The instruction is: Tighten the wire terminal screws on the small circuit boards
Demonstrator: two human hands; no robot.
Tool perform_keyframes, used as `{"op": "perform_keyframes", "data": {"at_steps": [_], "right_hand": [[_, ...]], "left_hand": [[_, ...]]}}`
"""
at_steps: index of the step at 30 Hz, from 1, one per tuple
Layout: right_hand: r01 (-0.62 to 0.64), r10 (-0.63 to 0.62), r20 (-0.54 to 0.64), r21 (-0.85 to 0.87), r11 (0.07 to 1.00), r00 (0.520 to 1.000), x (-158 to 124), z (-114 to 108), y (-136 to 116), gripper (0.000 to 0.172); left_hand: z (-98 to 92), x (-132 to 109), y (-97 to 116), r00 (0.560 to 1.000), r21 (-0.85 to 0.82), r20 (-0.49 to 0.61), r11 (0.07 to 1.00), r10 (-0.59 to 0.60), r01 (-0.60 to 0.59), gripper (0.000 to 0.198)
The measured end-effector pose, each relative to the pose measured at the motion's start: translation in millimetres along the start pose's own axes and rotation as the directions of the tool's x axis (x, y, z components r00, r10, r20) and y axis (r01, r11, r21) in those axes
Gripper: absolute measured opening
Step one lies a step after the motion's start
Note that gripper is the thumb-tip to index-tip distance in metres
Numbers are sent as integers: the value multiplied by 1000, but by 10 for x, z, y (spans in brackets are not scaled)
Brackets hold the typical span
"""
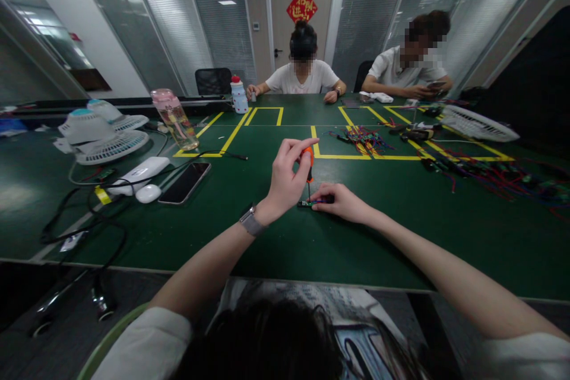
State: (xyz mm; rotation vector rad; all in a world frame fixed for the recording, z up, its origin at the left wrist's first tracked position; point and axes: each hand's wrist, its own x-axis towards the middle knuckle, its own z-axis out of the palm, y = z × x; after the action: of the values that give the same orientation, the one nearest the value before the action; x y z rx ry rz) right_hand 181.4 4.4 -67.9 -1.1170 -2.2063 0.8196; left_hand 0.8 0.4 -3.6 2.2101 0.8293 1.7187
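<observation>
My left hand (288, 173), with a watch on its wrist, is closed round the orange handle of a screwdriver (310, 177). The screwdriver stands upright, its thin shaft pointing down at a small circuit board (304, 204) on the green table. My right hand (342, 202) pinches the right end of that board and presses it near the tabletop. A dark part and thin coloured wires show at the fingers of my right hand. Whether the screwdriver's tip sits in a screw is too small to tell.
Tangled wires with boards (363, 141) lie beyond my hands, with more (499, 175) to the right. On the left are a phone (186, 183), a mouse (148, 193), white fans (111, 145), cables and a pink-lidded bottle (174, 122). Two people (307, 74) sit across the table.
</observation>
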Motion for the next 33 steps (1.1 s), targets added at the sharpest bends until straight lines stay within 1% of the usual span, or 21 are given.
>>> {"op": "perform_keyframes", "data": {"at_steps": [4,8,10,14,16,20,25,27,31,33], "right_hand": [[-4,4,-1,11,1000,1000,-4,-5,-13,19],[-3,3,3,4,1000,1000,-3,-5,-15,19],[-1,1,4,-1,1000,1000,-2,-3,-10,19],[2,-2,1,-1,1000,1000,-1,-6,-8,18],[4,-4,4,0,1000,1000,-3,-11,-14,18],[-2,2,12,-3,1000,1000,-7,-16,-20,20],[3,-2,2,-6,1000,1000,-6,-9,-3,19],[3,-2,3,-10,1000,1000,-4,-7,4,19],[11,-11,5,-9,1000,1000,-2,-7,10,18],[14,-14,4,-7,1000,1000,-1,-6,11,18]], "left_hand": [[8,12,11,1000,18,-11,1000,-13,14,19],[1,12,14,1000,41,-11,999,-2,3,14],[-4,6,9,1000,35,-9,999,0,0,16],[-10,-5,0,1000,11,14,1000,3,-3,25],[-7,-6,0,1000,12,14,1000,-1,1,26],[0,6,11,1000,36,-14,999,-25,25,19],[0,18,15,999,46,-36,999,-8,10,11],[-2,13,12,999,35,-35,999,-10,11,13],[-8,-3,8,999,-13,32,1000,8,-8,25],[-6,-6,8,999,-20,47,1000,16,-15,28]]}}
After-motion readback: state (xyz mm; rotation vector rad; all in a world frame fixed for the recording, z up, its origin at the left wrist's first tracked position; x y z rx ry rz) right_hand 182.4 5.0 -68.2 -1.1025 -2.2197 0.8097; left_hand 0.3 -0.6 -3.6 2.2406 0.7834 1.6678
